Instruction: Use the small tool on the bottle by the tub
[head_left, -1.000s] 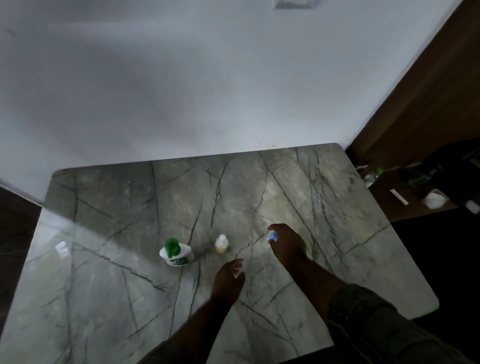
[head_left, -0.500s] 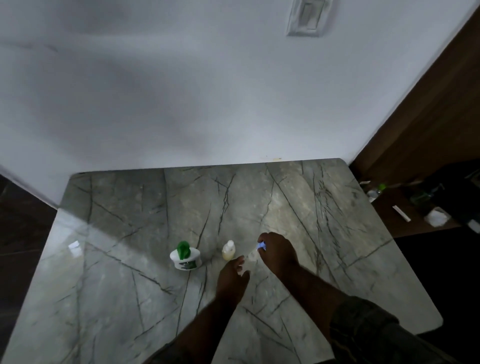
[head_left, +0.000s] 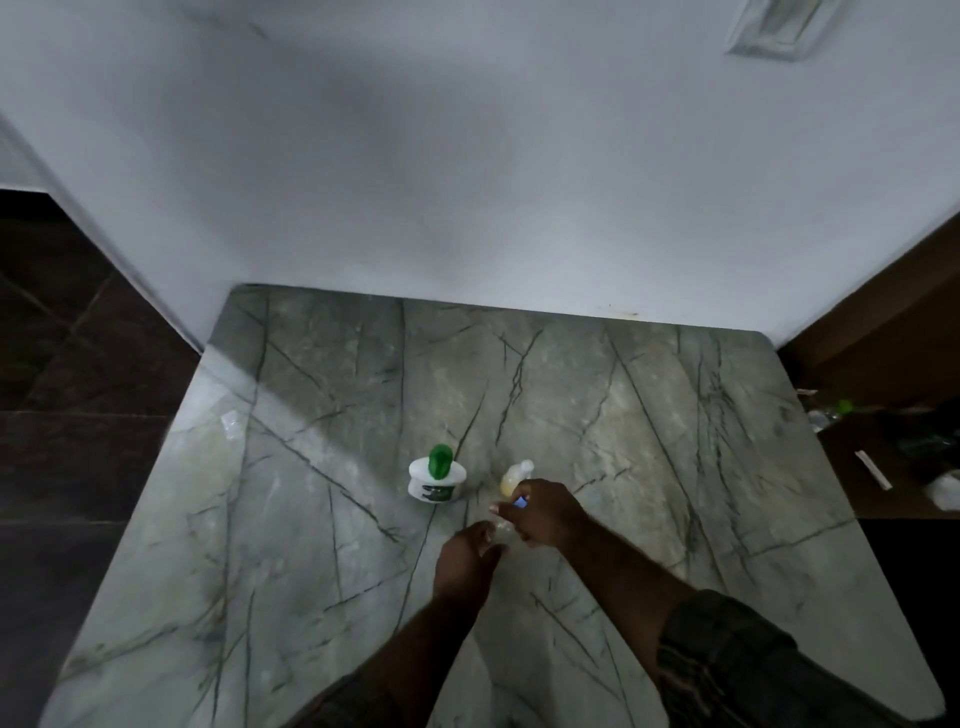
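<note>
Apparently midway, judging by how things lie. Pinched in the curled fingers (head_left: 506, 510) of the right hand (head_left: 545, 519): a small blue piece (head_left: 520, 502), possibly a cap, too small to name surely. Held just above and beside the left hand (head_left: 465, 558), close in, perhaps touching. Left fingers (head_left: 485, 535) curled inward toward a faint pale or clear something (head_left: 501, 527) in the narrow gap between the two hands. Cannot tell whether actually gripped, or what it is.

Done so far, as a judgement only: blue piece lifted off the bench (head_left: 675, 415) and brought to the meeting point of both hands. Left to do, likely: joining or parting of the blue piece and whatever sits at the left fingertips. Impossible to say which from this view.

Relative to the fingers: blue piece at the very tips of the right thumb and forefinger, peeking out on the far side, with the knuckles behind it. Just beyond it, a small yellowish bottle (head_left: 514, 478) with a white top, upright on the bench, very near the right fingertips, contact unclear. Further left, apart from both hands, a white jar with a green cap (head_left: 436, 480), upright and untouched.

Elsewhere: veined grey marble surface under everything, white wall (head_left: 467, 182) behind, a switch plate (head_left: 774, 26) high on the right, a dark sleeve (head_left: 727, 654) on the right forearm, dark floor tiles (head_left: 78, 415) at left.
</note>
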